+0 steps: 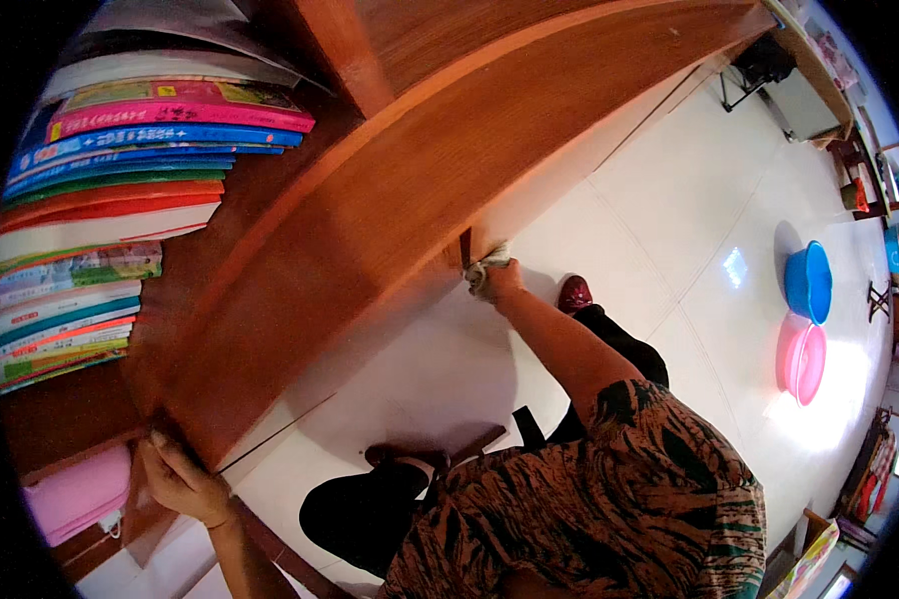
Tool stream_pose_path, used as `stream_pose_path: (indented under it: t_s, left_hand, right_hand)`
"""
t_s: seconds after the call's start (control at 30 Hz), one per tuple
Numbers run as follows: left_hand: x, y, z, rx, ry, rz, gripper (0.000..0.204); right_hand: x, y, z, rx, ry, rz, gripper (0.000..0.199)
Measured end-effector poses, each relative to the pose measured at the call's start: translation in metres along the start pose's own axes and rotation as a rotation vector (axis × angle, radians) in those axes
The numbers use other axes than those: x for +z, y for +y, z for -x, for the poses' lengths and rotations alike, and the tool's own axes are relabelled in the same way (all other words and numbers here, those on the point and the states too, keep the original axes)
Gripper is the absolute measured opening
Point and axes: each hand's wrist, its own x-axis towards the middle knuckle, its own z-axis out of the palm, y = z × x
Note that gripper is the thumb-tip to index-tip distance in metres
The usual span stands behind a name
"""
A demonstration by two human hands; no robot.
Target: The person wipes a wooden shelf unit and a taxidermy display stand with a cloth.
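Note:
My right hand [496, 279] is stretched down to the low edge of a brown wooden bookcase panel [390, 200]. It is closed on a crumpled whitish cloth [489, 263] pressed against the wood near the floor. My left hand [177, 481] grips the near corner edge of the same bookcase, fingers wrapped around the wood. A row of colourful books [100, 200] fills the shelf to the left of the panel. My patterned sleeve, my black trouser knee and a dark red shoe [574, 293] show below.
White tiled floor [669, 200] spreads to the right. On it sit a blue plastic basin [808, 281] and a pink basin [801, 356]. A pink object [75, 494] lies on the lower shelf. Furniture lines the far right wall.

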Motion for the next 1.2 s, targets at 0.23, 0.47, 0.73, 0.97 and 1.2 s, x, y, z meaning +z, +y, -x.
stream_pose_path:
  t_s: [0.23, 0.47, 0.73, 0.97, 1.2]
  left_hand:
    - [-0.002, -0.004, -0.003, -0.024, -0.076, 0.088, 0.046]
    - [0.0, -0.024, 0.005, -0.075, -0.043, -0.039, 0.047]
    - [0.006, -0.007, 0.0, -0.039, 0.006, 0.117, 0.041]
    - [0.001, -0.053, 0.01, -0.063, 0.019, 0.109, 0.045]
    - [-0.01, -0.038, 0.007, 0.007, -0.068, -0.002, 0.041]
  right_hand:
    - [-0.116, 0.052, -0.168, -0.38, -0.069, 0.672, 0.023]
    - [-0.132, -0.119, -0.101, -0.243, 0.525, -0.091, 0.03]
    - [-0.136, -0.113, -0.09, -0.375, 0.484, -0.077, 0.044]
    - [-0.123, -0.003, -0.141, -0.273, 0.402, 0.133, 0.028]
    - [-0.078, -0.015, -0.097, -0.074, 0.213, -0.189, 0.02]
